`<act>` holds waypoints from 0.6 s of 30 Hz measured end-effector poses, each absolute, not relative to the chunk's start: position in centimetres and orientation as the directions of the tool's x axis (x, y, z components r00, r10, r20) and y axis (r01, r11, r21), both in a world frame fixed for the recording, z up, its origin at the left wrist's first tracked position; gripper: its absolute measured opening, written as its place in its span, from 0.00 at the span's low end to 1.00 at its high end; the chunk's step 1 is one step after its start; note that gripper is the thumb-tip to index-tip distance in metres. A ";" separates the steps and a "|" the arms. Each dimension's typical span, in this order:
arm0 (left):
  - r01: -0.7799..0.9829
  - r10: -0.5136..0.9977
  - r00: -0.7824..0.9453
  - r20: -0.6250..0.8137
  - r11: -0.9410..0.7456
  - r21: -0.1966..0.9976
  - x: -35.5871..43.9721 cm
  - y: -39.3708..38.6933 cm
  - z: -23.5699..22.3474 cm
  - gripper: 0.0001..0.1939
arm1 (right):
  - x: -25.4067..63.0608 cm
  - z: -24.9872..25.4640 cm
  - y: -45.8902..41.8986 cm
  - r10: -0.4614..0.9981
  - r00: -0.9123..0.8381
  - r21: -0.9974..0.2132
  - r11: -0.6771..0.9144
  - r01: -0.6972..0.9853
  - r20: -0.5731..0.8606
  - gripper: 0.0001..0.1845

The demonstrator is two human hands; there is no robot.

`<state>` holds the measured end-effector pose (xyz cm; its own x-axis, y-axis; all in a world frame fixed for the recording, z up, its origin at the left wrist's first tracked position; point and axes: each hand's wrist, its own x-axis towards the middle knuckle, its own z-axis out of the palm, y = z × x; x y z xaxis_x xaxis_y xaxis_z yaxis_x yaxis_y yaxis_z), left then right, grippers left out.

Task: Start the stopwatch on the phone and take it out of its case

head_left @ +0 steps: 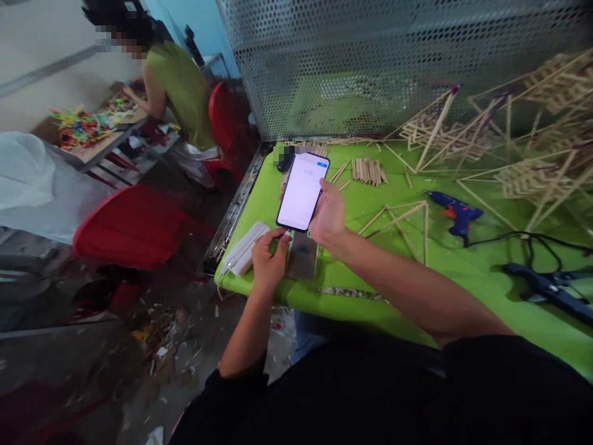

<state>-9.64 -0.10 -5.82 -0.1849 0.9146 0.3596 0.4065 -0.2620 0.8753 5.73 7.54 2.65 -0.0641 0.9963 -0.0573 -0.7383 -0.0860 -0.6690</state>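
My right hand (330,213) is wrapped round a smartphone (302,194), whose lit, mostly white screen faces up toward me. At the phone's bottom edge my left hand (270,256) pinches the small white plug of a charging cable (288,233); whether it sits fully in the port I cannot tell. Beside the left hand lies a white power bank (246,248) with a white cable along it. A flat greyish rectangular object (302,256) rests on the green table (359,269) beneath my hands.
Wooden sticks (367,171) lie behind the phone. A stick frame (403,222), a blue glue gun (456,213) and a dark cutter tool (546,287) are on the right, below stacked stick structures (532,179). Red chairs (134,225) and a seated person (178,86) are on the left.
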 end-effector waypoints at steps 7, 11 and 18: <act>0.392 0.906 -0.224 0.359 -0.254 0.884 -9.4 -0.1 -5.5 0.12 | 5.7 2.8 7.6 0.997 -0.060 -0.673 -0.080 -0.735 -0.054 0.29; 0.378 0.907 -0.220 0.358 -0.259 0.889 -9.4 0.0 -5.4 0.13 | 5.8 2.5 7.8 0.999 -0.044 -0.674 -0.048 -0.737 -0.024 0.28; 0.355 0.905 -0.238 0.352 -0.256 0.899 -9.3 0.1 -5.6 0.14 | 5.7 2.5 7.4 0.998 -0.057 -0.678 -0.067 -0.732 -0.036 0.33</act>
<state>-9.30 0.12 -5.61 -0.2384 0.9051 0.3519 0.3553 -0.2560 0.8990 5.71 7.37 2.46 -0.0574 0.9977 -0.0363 -0.7324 -0.0668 -0.6775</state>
